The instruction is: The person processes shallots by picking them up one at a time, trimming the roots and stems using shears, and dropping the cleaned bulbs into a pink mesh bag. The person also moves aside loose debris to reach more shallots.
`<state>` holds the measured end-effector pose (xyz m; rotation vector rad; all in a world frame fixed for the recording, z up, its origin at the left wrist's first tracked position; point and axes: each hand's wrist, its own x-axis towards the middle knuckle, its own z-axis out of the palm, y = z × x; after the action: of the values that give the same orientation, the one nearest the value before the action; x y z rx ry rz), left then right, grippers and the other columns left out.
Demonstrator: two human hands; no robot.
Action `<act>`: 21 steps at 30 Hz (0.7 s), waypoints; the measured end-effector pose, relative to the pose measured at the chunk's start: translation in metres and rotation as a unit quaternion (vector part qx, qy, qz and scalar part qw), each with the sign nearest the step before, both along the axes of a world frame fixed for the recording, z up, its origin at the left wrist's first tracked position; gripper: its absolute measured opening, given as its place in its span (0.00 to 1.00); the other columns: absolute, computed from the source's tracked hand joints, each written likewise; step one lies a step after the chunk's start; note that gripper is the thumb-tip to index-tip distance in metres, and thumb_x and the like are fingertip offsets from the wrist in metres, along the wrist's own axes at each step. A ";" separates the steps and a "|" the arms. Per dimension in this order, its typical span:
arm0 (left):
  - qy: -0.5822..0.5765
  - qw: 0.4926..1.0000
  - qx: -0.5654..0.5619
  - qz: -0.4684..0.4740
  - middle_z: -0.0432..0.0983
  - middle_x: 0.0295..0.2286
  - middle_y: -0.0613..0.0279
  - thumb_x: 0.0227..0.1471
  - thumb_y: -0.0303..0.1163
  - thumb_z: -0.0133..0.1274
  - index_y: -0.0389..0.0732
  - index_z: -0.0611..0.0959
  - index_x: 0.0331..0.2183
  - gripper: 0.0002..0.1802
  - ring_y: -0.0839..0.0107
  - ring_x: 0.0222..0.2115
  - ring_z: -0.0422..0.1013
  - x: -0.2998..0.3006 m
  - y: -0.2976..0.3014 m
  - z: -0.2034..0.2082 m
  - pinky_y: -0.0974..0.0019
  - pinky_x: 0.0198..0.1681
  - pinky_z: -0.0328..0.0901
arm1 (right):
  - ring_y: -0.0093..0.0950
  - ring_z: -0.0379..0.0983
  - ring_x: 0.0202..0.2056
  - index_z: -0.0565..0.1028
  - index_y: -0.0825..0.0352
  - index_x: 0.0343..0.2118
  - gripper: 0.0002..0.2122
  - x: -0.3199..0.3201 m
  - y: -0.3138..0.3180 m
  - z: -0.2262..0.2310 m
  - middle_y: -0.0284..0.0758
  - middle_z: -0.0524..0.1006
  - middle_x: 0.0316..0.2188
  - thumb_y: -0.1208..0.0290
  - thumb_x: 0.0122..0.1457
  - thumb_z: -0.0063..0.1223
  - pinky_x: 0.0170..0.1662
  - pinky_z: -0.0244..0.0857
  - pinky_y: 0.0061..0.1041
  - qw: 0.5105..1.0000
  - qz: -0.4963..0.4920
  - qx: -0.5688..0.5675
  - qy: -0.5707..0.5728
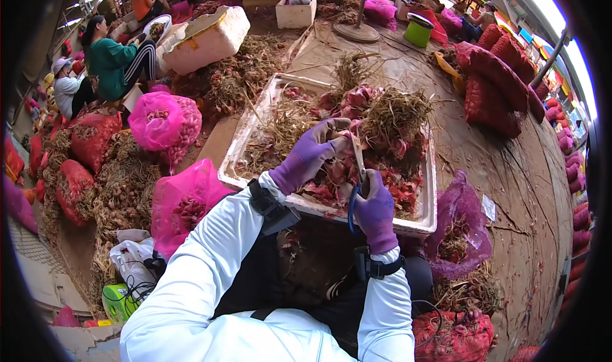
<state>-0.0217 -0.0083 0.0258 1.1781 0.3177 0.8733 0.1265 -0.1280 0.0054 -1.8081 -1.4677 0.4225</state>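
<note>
My left hand [307,153], in a purple glove, pinches a small shallot [345,134] that its fingers mostly hide. Around the handles of a pair of scissors my right hand [375,210], gloved alike, is closed. The blue scissors handle [352,209] shows beside the thumb, and the metal blades [357,150] point up next to the left fingertips. Below both hands stands a white foam tray [255,129] with reddish shallots, loose skins and dry stalks. A bunch of dried shallot tops [396,114] lies at its far right.
Pink net bags [191,193] stand at my left, and a purple net bag [460,225] at my right. Red sacks [491,91] are piled far right. A foam box [210,40] and a seated person in green [109,68] are far left. A pole [362,8] rises behind the tray.
</note>
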 end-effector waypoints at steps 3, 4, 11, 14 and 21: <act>-0.008 0.997 -0.076 0.005 0.73 0.41 0.63 0.59 0.31 0.49 0.37 0.67 0.54 0.22 0.75 0.41 0.71 0.000 0.001 -0.003 0.66 0.47 0.68 | 0.32 0.72 0.23 0.69 0.64 0.36 0.19 0.002 0.000 -0.004 0.34 0.73 0.22 0.59 0.48 0.65 0.27 0.64 0.30 1.000 -0.006 0.024 -0.001; -0.008 0.997 -0.076 0.003 0.73 0.41 0.63 0.59 0.31 0.49 0.37 0.67 0.54 0.22 0.75 0.41 0.71 0.001 0.003 -0.005 0.66 0.47 0.68 | 0.30 0.72 0.24 0.70 0.64 0.37 0.19 0.004 0.001 -0.007 0.34 0.73 0.22 0.59 0.49 0.65 0.28 0.64 0.30 0.993 -0.010 -0.023 0.113; -0.172 0.963 -0.181 -0.106 0.73 0.38 0.66 0.63 0.33 0.41 0.37 0.68 0.54 0.19 0.75 0.37 0.70 -0.003 0.020 -0.027 0.65 0.47 0.67 | 0.35 0.72 0.30 0.67 0.66 0.44 0.28 0.006 0.005 -0.012 0.41 0.72 0.30 0.54 0.47 0.67 0.34 0.66 0.32 0.980 0.046 0.157 0.113; -0.198 0.948 -0.207 -0.141 0.73 0.40 0.64 0.63 0.33 0.38 0.36 0.68 0.54 0.20 0.74 0.37 0.70 -0.004 0.019 -0.026 0.65 0.47 0.67 | 0.43 0.71 0.37 0.65 0.67 0.46 0.32 0.000 0.006 -0.013 0.45 0.72 0.35 0.54 0.44 0.68 0.40 0.66 0.36 0.991 0.058 0.118 -0.013; -0.124 0.948 -0.252 -0.148 0.72 0.45 0.57 0.63 0.36 0.37 0.37 0.69 0.54 0.21 0.70 0.39 0.71 0.006 0.005 -0.020 0.63 0.43 0.66 | 0.45 0.72 0.37 0.67 0.66 0.45 0.27 -0.004 0.004 -0.022 0.44 0.74 0.34 0.59 0.46 0.66 0.39 0.66 0.38 0.989 0.029 0.127 -0.068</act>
<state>-0.0154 -0.0035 0.0057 0.6096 0.1384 0.6155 0.1224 -0.1238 -0.0168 -1.6209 -1.5915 0.1334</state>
